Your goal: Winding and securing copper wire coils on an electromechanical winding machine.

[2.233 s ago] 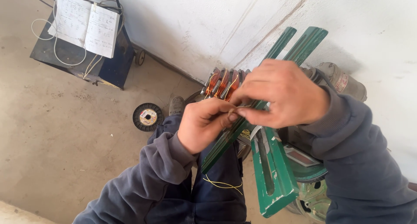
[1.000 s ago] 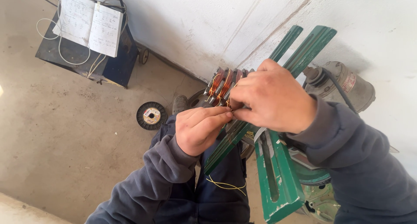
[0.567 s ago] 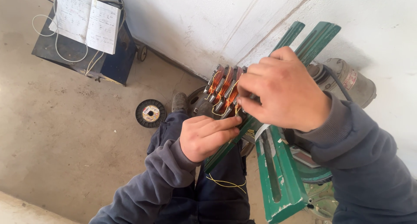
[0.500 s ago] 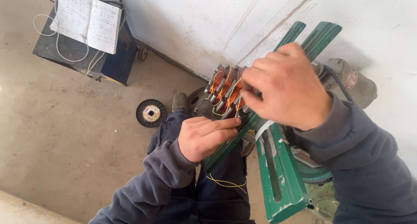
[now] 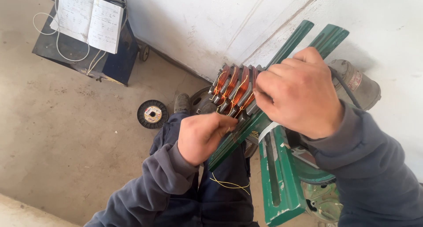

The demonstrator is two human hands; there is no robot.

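Observation:
A grey stepped coil former (image 5: 232, 89) wound with several bands of copper wire sits on the upper end of a green metal frame (image 5: 277, 174), over my lap. My right hand (image 5: 299, 92) grips the right side of the coil former and hides that end. My left hand (image 5: 200, 136) is just below the former. Its thumb and forefinger are pinched together at the lower edge, where thin copper wire ends come down. The wire in the pinch barely shows.
A loose yellow wire (image 5: 229, 183) lies on my dark trousers. A round wire spool (image 5: 152, 114) rests on the concrete floor. At the far left a dark wheeled box (image 5: 110, 62) carries an open notebook (image 5: 88, 19) and white cord. A grey motor (image 5: 359, 84) stands by the white wall.
My hands have parted: the left dropped below the former, the right shifted up and right. The copper windings, covered before, now show.

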